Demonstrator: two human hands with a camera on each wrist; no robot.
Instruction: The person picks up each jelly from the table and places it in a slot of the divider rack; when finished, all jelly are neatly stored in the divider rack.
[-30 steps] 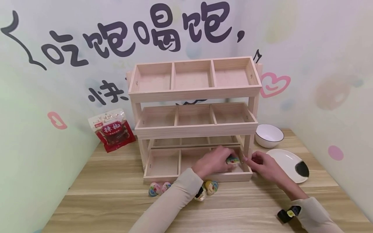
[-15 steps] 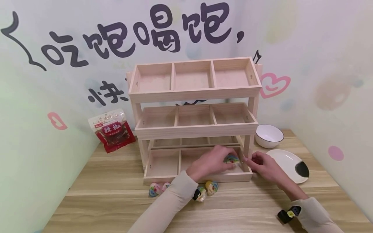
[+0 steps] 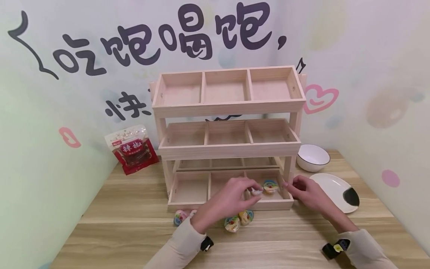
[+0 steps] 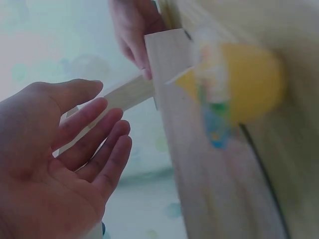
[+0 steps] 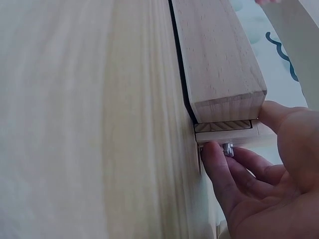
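A pale wooden three-tier rack (image 3: 231,150) stands on the table, each tier split into three compartments. In the bottom tier's right compartment sit a jelly cup (image 3: 270,186) with a colourful lid and a whitish one (image 3: 256,191) partly covered by fingertips. My left hand (image 3: 231,200) hovers over that tier; in the left wrist view its fingers are spread loosely from the thumb with nothing between them. With thumb and fingers, my right hand (image 5: 279,164) grips the right end of the bottom tier, beside a metal bolt (image 5: 228,149). Jelly cups (image 3: 232,223) lie before the rack.
A red bag of dried chili (image 3: 134,150) leans at the back left. To the rack's right are a white bowl (image 3: 313,157) and an oval white plate (image 3: 332,190) with a black patch. A yellow jelly cup (image 4: 254,82) lies close by the tier's front board.
My left hand has drawn back leftward from the right compartment, uncovering the jelly cup there; a second one shows at its fingertips. The right hand keeps its place, and the head view has shifted slightly.
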